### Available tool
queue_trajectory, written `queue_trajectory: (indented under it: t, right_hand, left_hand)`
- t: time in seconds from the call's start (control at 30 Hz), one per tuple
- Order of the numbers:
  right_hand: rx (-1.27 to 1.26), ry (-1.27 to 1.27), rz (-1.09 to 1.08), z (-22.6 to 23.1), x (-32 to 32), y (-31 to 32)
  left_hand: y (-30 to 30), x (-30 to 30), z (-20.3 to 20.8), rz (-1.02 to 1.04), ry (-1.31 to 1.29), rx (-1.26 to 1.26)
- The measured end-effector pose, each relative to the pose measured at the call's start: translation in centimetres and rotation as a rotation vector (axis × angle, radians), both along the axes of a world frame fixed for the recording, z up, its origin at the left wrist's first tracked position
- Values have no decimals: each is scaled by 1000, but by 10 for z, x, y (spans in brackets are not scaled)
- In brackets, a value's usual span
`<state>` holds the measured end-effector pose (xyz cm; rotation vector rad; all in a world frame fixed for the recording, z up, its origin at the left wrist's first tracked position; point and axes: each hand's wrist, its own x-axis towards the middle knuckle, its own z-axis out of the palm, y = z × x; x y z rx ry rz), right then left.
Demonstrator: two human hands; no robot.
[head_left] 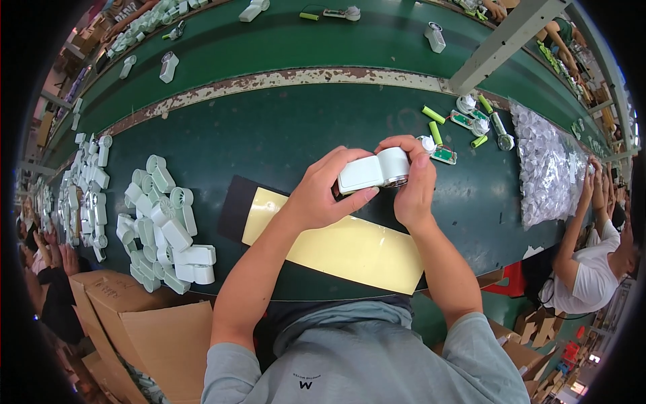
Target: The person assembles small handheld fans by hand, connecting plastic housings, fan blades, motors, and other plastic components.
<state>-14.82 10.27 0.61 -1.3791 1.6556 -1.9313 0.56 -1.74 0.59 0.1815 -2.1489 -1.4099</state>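
Note:
A white plastic housing (361, 175), with a boxy handle and a round head that looks like a small handheld fan's, is held up between both hands. My left hand (320, 192) is closed round the handle end, thumb along its lower edge. The fingers of my right hand (415, 182) wrap the round head, where a shiny metallic rim shows underneath. Below the hands lies a yellow sheet (336, 252) on the green table, with a black sheet (233, 209) partly under its left end. Inner parts with green circuit boards (445, 155) and light-green batteries (434, 115) lie beyond my right hand.
A pile of pale housing shells (161, 225) stands at the left. A clear bag of small white parts (548, 168) lies at the right, near another person (599, 262). A green conveyor (222, 50) runs across the back behind a worn rail; a metal post (505, 44) rises there. Cardboard boxes (161, 337) stand lower left.

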Motion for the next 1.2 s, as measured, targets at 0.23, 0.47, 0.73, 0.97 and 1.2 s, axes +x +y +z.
queue_trajectory:
  t: [0.23,0.47,0.73,0.97,1.2]
  right_hand:
    - [408,17,192,15,1,-11]
    - [448,-599,94,19,-54,-109]
    - [533,-45,170,22,-37,-184]
    - [279,548,-363,4,-140,-289]
    - [668,671,-293,-18,-189,-360]
  left_hand:
    - [-8,2,-12,249,130,466]
    - [-24,0,-19,449,139,627]
    - [-23,-4,-30,496,102,456]
    - [-25,-1,-20,466,7,278]
    - [-19,5,-14,467,-100,134]
